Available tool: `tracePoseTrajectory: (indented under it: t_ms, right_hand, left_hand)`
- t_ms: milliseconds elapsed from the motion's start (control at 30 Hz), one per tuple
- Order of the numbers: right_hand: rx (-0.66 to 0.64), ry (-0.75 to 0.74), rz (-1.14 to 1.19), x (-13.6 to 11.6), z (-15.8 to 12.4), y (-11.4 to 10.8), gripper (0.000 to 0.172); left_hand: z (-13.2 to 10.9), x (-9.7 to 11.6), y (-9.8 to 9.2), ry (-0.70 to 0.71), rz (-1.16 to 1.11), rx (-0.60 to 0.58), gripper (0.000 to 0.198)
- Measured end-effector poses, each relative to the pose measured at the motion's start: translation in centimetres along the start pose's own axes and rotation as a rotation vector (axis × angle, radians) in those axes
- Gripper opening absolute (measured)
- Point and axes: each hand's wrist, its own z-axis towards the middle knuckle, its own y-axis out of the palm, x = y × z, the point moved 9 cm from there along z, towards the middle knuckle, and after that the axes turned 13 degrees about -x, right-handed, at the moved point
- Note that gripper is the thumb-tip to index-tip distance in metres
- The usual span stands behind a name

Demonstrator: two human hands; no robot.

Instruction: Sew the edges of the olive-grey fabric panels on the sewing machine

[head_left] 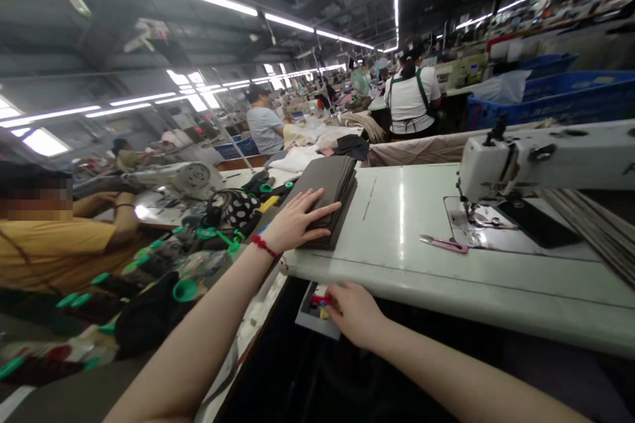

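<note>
My left hand (302, 219) lies with fingers spread on a stack of dark grey-brown fabric pieces (322, 178) at the left end of the sewing table (397, 211). Below the table edge, my right hand (354, 310) reaches into a small grey drawer (317, 324) with red, blue and yellow bits inside. Its fingers are curled at the drawer's contents; what they hold, if anything, is hidden. Pink-handled thread snips (444, 244) lie on the tabletop. A dark phone (538, 223) rests by the needle of the white sewing machine (546, 158).
Thread cones with green bases (185, 290) crowd the left side, near a co-worker in yellow (54, 251) at another sewing machine (183, 178). More long fabric pieces (595, 225) lie at the right. Behind stand blue bins (570, 99) and a person in white (411, 102).
</note>
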Motion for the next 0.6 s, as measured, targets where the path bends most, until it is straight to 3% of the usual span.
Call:
tracePoseTrajectory:
  t_ms: [133,233,300,367,467,533,600]
  right_hand:
    - [-0.006,-0.017,-0.063,-1.0,1.7,2.4,0.021]
    - [0.009,-0.045,-0.095,-1.5,1.4,3.1,0.018]
    - [0.024,-0.073,-0.104,-1.3,0.0,2.4,0.020]
    - [0.064,-0.128,-0.122,-0.4,-2.3,0.3,0.019]
    - [0.243,-0.091,-0.202,4.0,-6.5,-6.1,0.020]
    - [0.383,0.107,-0.299,9.0,-9.0,-11.2,0.028]
    - [0.435,0.271,-0.377,13.6,-10.7,-15.0,0.035]
  left_hand:
    - [0.8,0.3,0.2,0.062,0.053,0.010,0.045]
    - [0.7,0.8,-0.3,0.058,0.068,0.033,0.043]
    - [-0.4,2.0,-0.7,0.028,0.072,0.093,0.049]
    - [-2.8,3.8,-0.2,-0.033,0.043,0.200,0.057]
    - [-7.1,7.8,4.0,0.008,-0.126,0.310,0.059]
    - [-8.7,10.5,9.0,0.006,-0.147,0.274,0.060]
    - [-8.8,12.0,13.8,-0.077,-0.133,0.200,0.059]
